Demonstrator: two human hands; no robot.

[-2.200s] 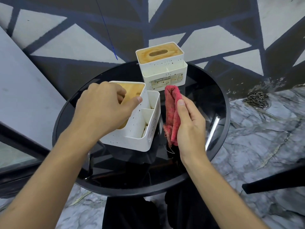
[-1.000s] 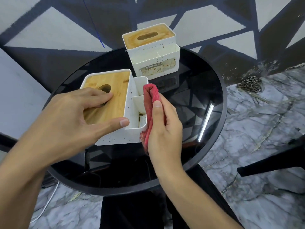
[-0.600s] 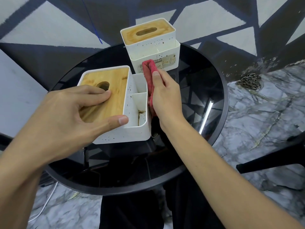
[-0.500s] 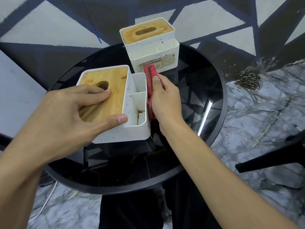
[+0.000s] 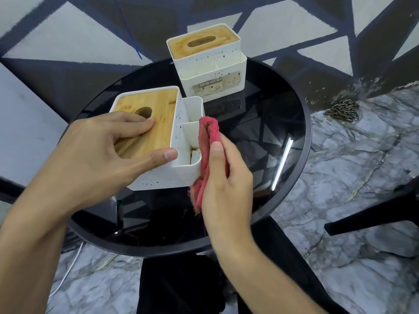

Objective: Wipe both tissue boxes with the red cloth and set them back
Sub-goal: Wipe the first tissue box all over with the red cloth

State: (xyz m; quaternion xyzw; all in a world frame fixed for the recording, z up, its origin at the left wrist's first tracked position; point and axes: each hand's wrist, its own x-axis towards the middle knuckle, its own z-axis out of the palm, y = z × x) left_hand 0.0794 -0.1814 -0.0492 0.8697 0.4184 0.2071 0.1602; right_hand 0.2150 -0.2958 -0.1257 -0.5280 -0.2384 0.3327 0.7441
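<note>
right hand (image 5: 226,184): pinches folded red cloth (image 5: 208,141), pressed on right wall of near tissue box (image 5: 167,177)
left hand (image 5: 97,159): clamps near tissue box — fingers on lid, thumb on front
near tissue box: table (image 5: 260,123) left edge
far tissue box (image 5: 210,64): far edge — upright

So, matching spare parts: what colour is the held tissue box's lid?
Light tan wood grain: the lid shows best in the head view.

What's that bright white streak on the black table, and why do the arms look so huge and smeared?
Head view: the streak is glare, probably a strip light mirrored in the glossy table, which also reflects the painted wall. Head view again: the wide-angle lens swells both forearms near the lower edge; the right forearm looks softened, likely by motion.
</note>
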